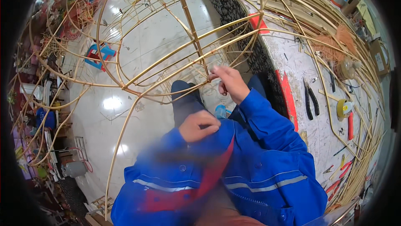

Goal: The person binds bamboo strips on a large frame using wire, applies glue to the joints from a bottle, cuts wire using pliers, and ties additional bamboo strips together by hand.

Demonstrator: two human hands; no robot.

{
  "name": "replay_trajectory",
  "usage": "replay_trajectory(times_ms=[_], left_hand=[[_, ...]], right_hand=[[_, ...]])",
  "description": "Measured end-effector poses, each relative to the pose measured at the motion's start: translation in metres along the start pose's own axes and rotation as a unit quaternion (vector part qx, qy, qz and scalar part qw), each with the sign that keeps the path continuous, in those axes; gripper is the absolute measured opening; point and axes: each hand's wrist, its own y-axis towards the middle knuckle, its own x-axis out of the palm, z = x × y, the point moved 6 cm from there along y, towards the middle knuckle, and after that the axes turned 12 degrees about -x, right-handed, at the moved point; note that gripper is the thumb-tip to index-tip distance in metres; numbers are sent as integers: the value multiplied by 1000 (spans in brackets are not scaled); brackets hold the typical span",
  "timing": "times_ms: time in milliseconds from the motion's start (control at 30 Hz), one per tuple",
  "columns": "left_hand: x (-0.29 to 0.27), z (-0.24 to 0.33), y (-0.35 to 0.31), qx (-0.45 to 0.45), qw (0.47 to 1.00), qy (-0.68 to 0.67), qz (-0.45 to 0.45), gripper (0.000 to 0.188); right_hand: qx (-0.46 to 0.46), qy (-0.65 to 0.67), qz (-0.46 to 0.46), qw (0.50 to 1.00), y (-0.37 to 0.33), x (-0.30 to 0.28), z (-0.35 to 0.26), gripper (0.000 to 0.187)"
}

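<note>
A large open framework of thin bent bamboo strips [167, 69] stretches before me and to my left. My right hand [234, 85] is at a lashed joint [207, 79] on its near side, where an upright bamboo strip [186, 11] meets curved ones. The index finger reaches to the joint and the other fingers are curled; what they pinch, if anything, is too small to make out. My left hand [198, 126] is in front of my body, its fingers curled toward the thumb, slightly blurred. Anything inside it is hidden. A light blue object [221, 111] lies between my legs.
On my right, a white worktable [277, 50] bears black-handled pliers [310, 100], a yellow tape roll [344, 108], red-handled tools [340, 180] and long bamboo strips [288, 0]. A blue and red container [99, 56] stands on the floor. A grey gas cylinder [74, 168] is at left.
</note>
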Motion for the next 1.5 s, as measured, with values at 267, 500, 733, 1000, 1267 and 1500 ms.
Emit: replay_trajectory(times_ms=[267,500,733,1000,1267,1500], left_hand=[[-4,-153,-68,-361,891,-253,111,43],[-41,-193,-98,-405,834,233,295,40],[-75,-64,17,-132,904,-50,403,37],[-94,-45,114,2,862,-422,282,37],[-93,-49,124,35,835,-513,196,33],[-97,-48,129,67,828,-532,163,33]], right_hand=[[21,138,-49,989,18,12,-7,33],[3,116,17,993,16,1,11,20],[-65,26,61,996,2,8,10,18],[-151,-72,40,985,-9,8,-2,22],[41,41,-27,998,-3,4,2,22],[20,111,-20,993,63,13,-54,17]])
